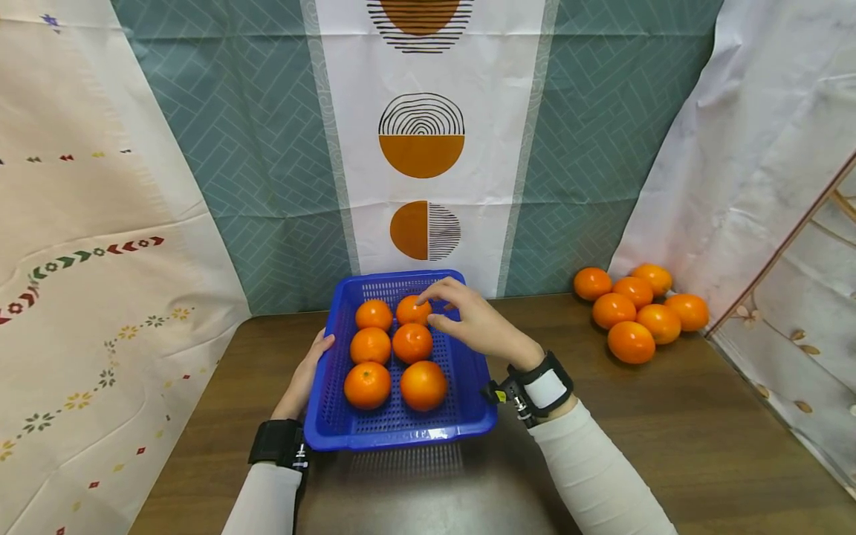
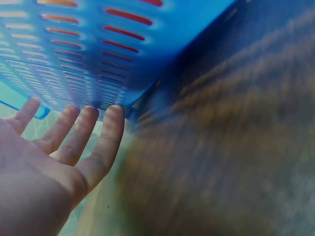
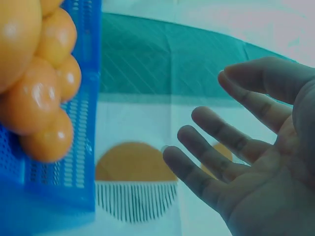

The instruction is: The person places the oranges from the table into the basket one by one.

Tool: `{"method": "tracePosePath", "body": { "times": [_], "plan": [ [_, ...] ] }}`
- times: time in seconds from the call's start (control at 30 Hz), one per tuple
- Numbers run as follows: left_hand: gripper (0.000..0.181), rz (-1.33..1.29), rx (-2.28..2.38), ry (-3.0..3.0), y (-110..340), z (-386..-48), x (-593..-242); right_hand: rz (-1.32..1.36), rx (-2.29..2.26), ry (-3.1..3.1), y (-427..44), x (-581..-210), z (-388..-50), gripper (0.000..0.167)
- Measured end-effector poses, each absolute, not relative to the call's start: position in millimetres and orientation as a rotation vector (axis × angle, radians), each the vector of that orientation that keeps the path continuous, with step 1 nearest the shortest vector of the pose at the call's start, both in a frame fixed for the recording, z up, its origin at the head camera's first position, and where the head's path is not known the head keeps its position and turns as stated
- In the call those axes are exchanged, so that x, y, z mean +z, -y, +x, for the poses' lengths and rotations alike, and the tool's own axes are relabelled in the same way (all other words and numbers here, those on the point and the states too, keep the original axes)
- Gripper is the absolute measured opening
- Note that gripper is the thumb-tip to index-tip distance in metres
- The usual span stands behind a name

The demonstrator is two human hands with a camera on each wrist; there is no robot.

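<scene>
A blue slotted plastic basket (image 1: 476, 386) stands on the table with several oranges (image 1: 423, 386) in two columns inside. My left hand (image 1: 310, 375) is at the basket's left side. In the left wrist view its loosely extended fingers (image 2: 109, 135) touch the slotted wall; the thumb cannot be made out there. My right hand (image 1: 478, 319) hovers over the basket's right rim, overlapping the back right orange (image 1: 409, 308) in the head view. In the right wrist view the right hand (image 3: 261, 157) is spread, holds nothing and stays apart from the oranges (image 3: 47, 135).
More oranges (image 1: 631, 342) lie grouped on the table (image 1: 602, 431) at the right, beside a pale flowered cloth (image 1: 796, 357). A patterned hanging cloth (image 1: 274, 223) borders the table's back edge. Another pale cloth (image 1: 87, 357) lies along the left.
</scene>
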State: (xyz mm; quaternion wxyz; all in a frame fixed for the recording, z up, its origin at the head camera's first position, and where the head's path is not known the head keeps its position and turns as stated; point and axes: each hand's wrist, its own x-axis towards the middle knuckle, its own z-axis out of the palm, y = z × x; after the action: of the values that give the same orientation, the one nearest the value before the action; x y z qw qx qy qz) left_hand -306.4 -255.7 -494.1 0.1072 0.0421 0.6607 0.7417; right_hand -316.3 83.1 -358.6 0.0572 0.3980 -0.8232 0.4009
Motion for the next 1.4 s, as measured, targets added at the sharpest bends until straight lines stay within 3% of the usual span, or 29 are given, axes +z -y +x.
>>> {"method": "tracePosePath", "body": {
  "times": [0.43, 1.4],
  "plan": [
    [0.061, 0.156, 2.183, -1.932, 256.7, -305.2, -493.0, 0.91, 1.285, 2.313, -132.9, -354.0, -324.5, 0.024],
    [0.063, 0.155, 2.16, -1.954, 256.5, -304.0, -493.8, 0.538, 1.328, 2.202, -231.1, -354.0, -323.0, 0.029]
  ]
}}
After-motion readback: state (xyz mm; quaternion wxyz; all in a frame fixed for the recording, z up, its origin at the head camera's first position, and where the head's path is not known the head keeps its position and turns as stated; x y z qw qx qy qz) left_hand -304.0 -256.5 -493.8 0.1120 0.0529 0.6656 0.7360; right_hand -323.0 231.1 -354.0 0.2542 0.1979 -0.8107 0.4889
